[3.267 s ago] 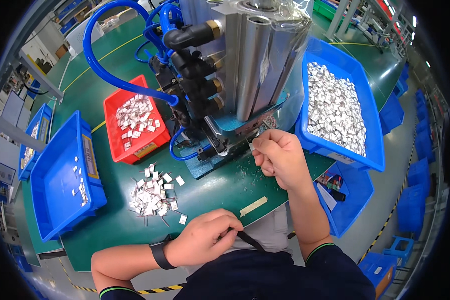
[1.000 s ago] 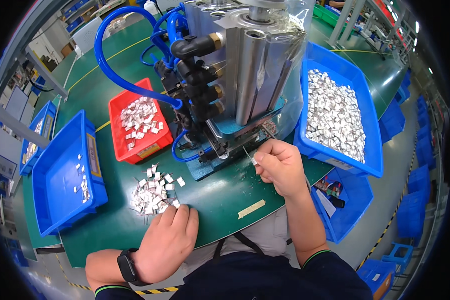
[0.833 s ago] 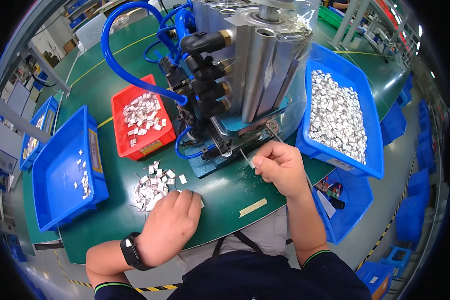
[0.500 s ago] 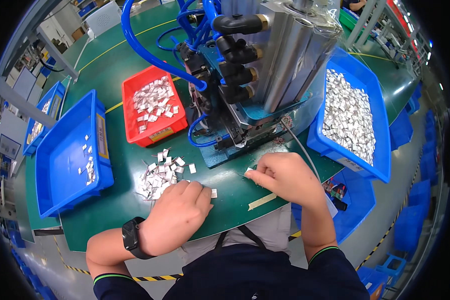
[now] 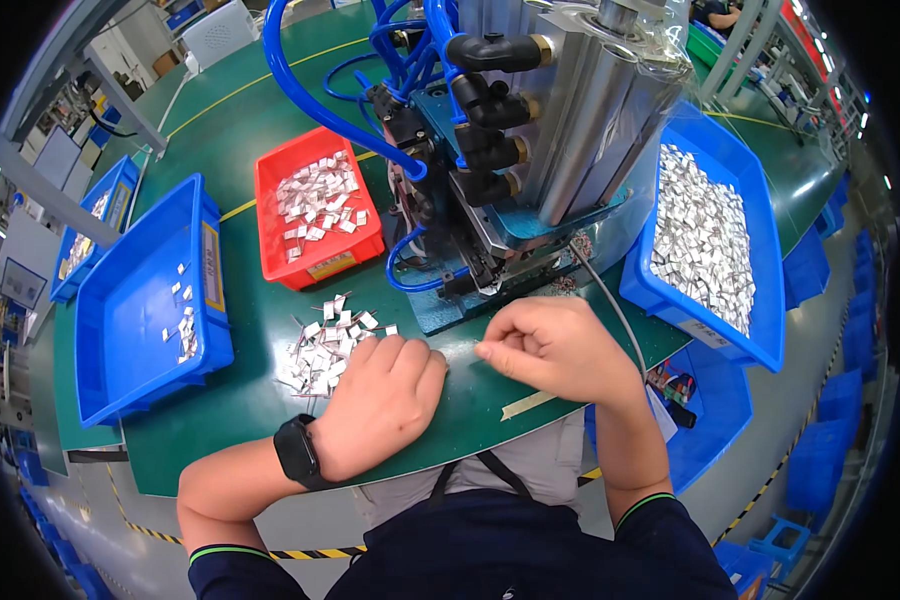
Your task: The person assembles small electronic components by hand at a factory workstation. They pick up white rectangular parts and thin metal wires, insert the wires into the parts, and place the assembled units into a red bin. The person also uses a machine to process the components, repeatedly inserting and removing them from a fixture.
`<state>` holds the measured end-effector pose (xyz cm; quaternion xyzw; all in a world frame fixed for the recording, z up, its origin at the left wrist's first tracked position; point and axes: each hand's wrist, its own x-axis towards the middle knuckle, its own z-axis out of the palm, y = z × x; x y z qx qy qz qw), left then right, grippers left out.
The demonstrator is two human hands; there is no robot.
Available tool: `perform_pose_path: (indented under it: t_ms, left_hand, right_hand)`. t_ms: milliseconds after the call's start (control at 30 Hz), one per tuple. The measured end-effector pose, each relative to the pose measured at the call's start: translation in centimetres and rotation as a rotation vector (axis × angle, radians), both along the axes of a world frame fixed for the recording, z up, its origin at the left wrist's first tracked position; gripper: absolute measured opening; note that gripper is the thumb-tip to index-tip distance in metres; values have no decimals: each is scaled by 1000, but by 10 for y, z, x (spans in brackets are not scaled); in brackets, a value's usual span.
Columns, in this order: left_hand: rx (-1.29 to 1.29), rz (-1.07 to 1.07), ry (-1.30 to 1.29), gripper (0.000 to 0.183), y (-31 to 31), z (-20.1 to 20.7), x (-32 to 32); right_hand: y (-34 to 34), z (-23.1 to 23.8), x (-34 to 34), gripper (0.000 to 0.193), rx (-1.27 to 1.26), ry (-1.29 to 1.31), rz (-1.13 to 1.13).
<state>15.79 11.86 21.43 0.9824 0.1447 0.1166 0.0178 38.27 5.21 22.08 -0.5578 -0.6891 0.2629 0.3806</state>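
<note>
Over the green tabletop, my left hand [image 5: 385, 400] is closed, its knuckles up and its fingertips hidden beneath. It rests beside a loose pile of small white square parts with thin wire leads [image 5: 322, 355]. My right hand [image 5: 568, 350] is closed in a pinch, thumb against the curled index finger, just in front of the machine base [image 5: 450, 312]. Whatever either hand holds is too small or too hidden to make out. A gap of bare tabletop separates the two hands.
A machine with steel cylinders [image 5: 595, 130] and blue air hoses [image 5: 290, 90] stands ahead. A red bin [image 5: 320, 270] and a blue bin [image 5: 120, 330] with white parts stand left. At right are a full blue bin [image 5: 760, 320], a grey cable [image 5: 610, 300] and a lower blue bin [image 5: 715, 430].
My left hand has moved right, toward my right hand, and covers where a single white part lay. The white piece at my right fingertips no longer shows clearly. The view has shifted slightly.
</note>
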Motion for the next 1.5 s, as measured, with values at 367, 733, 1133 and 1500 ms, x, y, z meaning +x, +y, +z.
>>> perform_pose_path:
  t_ms: [367, 733, 1133, 1500]
  left_hand:
    - [-1508, 280, -415, 21, 16, 12, 22]
    - [-1526, 313, -438, 16, 4, 15, 19]
    - [-1514, 218, -487, 13, -3, 15, 18]
    - [-1356, 117, -483, 12, -5, 12, 17]
  right_hand:
    - [5, -3, -10, 22, 188, 92, 34]
    - [-10, -1, -5, 19, -282, 574, -11]
    - [-10, -2, 9, 29, -665, 696, 253]
    - [-10, 5, 11, 24, -740, 821, 258]
